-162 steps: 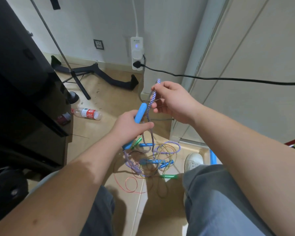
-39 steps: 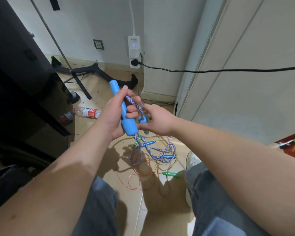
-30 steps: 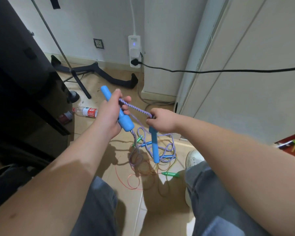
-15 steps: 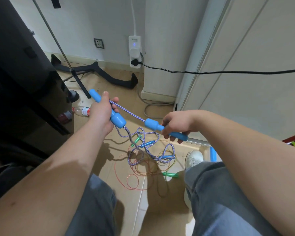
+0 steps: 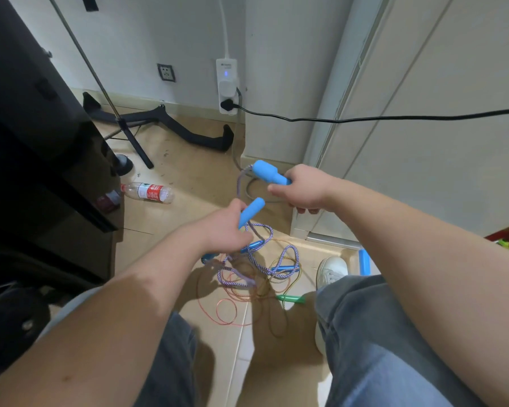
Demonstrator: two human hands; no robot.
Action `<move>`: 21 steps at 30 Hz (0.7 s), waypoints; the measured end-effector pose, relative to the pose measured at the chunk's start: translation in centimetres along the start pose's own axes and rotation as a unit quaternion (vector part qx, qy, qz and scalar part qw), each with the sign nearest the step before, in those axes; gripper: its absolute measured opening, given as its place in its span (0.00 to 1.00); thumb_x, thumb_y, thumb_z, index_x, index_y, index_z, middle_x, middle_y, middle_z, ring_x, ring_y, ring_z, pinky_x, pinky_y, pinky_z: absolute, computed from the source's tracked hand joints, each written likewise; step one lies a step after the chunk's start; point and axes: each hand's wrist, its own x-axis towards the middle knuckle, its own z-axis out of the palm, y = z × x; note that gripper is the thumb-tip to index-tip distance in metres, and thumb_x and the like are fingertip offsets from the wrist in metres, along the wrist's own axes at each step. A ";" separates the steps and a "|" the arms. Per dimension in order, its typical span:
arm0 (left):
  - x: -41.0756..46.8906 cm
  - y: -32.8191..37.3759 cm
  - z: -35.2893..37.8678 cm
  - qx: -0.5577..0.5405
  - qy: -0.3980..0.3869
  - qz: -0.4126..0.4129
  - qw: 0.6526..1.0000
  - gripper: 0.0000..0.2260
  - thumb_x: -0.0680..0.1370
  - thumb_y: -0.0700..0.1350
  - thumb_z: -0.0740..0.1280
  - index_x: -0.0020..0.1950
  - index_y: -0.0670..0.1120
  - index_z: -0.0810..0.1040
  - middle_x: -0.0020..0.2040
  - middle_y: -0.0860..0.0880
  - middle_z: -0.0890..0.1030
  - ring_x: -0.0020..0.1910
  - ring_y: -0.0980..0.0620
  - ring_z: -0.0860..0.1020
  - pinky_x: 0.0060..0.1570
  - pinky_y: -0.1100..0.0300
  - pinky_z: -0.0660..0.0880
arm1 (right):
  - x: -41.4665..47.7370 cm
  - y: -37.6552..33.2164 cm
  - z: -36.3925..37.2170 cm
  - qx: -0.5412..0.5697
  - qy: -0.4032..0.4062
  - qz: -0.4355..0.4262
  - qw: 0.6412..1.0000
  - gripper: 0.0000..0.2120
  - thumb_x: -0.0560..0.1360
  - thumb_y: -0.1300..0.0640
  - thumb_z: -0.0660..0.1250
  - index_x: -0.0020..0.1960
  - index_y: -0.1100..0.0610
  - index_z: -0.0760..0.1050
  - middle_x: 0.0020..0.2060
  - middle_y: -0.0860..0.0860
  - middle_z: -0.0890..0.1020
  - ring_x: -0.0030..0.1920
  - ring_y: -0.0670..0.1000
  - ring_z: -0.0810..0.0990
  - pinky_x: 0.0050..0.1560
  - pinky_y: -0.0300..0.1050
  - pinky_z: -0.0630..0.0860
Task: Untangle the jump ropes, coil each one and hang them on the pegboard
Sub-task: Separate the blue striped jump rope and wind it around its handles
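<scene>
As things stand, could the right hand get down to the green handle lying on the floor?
Probably not right away. The right hand is closed around a blue handle held well above the floor, and the right knee sits close beside the green handle. Nothing covers that handle, so a freed hand likely could.

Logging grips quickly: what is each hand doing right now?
Left hand: closed on a blue handle.
Right hand: closed on the other blue handle.

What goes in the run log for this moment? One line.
left hand: grips blue handle | right hand: grips other handle | rope pile: tangled on floor
</scene>
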 end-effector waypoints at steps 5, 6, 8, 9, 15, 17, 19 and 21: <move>0.5 -0.2 0.7 0.087 -0.004 0.077 0.993 0.17 0.75 0.38 0.63 0.62 0.46 0.64 0.44 0.47 0.72 0.43 0.45 0.74 0.40 0.54 0.69 | -0.5 -0.7 0.9 0.082 -0.053 -0.057 0.994 0.14 0.77 0.47 0.69 0.48 0.58 0.76 0.37 0.53 0.75 0.34 0.52 0.73 0.31 0.45 0.72; 0.6 -0.3 0.7 0.110 0.007 0.107 0.988 0.17 0.75 0.38 0.63 0.63 0.46 0.67 0.46 0.47 0.71 0.46 0.45 0.73 0.43 0.54 0.68 | -0.6 -0.8 1.2 0.058 -0.079 -0.066 0.993 0.13 0.77 0.47 0.69 0.47 0.58 0.75 0.37 0.53 0.75 0.35 0.53 0.73 0.32 0.45 0.72; 0.9 -0.6 0.8 0.124 0.032 0.150 0.980 0.15 0.74 0.40 0.66 0.61 0.49 0.75 0.47 0.47 0.71 0.49 0.47 0.73 0.46 0.56 0.68 | -0.7 -0.9 1.6 0.037 -0.129 -0.068 0.989 0.13 0.77 0.47 0.70 0.48 0.58 0.75 0.37 0.53 0.76 0.36 0.52 0.75 0.33 0.46 0.73; 1.1 -0.8 0.7 0.121 0.049 0.163 0.978 0.13 0.74 0.42 0.69 0.58 0.50 0.77 0.47 0.48 0.72 0.49 0.48 0.73 0.46 0.56 0.68 | -0.7 -0.8 1.6 0.049 -0.149 -0.065 0.986 0.13 0.77 0.49 0.70 0.50 0.59 0.76 0.38 0.52 0.78 0.36 0.51 0.77 0.34 0.46 0.73; 1.6 -1.1 0.7 0.012 0.211 0.148 0.966 0.11 0.71 0.50 0.74 0.47 0.56 0.73 0.45 0.56 0.74 0.47 0.53 0.75 0.44 0.59 0.69 | -0.6 -0.3 0.0 0.214 -0.166 -0.049 0.961 0.11 0.77 0.58 0.72 0.55 0.64 0.77 0.40 0.55 0.83 0.37 0.52 0.83 0.37 0.44 0.78; 1.5 -1.2 0.2 -0.051 0.236 0.094 0.966 0.20 0.68 0.54 0.77 0.55 0.53 0.73 0.49 0.57 0.76 0.47 0.57 0.76 0.45 0.60 0.70 | -0.5 0.3 -0.3 0.261 -0.191 -0.039 0.945 0.13 0.78 0.61 0.70 0.57 0.68 0.75 0.42 0.62 0.83 0.39 0.57 0.81 0.41 0.48 0.79; 1.4 -1.6 -0.4 -0.072 0.230 0.070 0.968 0.28 0.66 0.56 0.80 0.58 0.52 0.71 0.49 0.57 0.77 0.47 0.57 0.76 0.44 0.61 0.70 | -0.7 0.7 -0.2 0.280 -0.224 -0.033 0.933 0.15 0.79 0.62 0.69 0.60 0.71 0.73 0.41 0.64 0.81 0.41 0.60 0.79 0.42 0.50 0.77; 1.4 -1.9 -0.5 -0.067 0.234 0.083 0.966 0.28 0.65 0.54 0.81 0.57 0.52 0.70 0.47 0.55 0.76 0.45 0.56 0.76 0.40 0.64 0.68 | -0.9 0.8 -0.1 0.284 -0.241 -0.022 0.928 0.13 0.80 0.64 0.67 0.62 0.70 0.73 0.42 0.61 0.82 0.42 0.59 0.81 0.43 0.50 0.79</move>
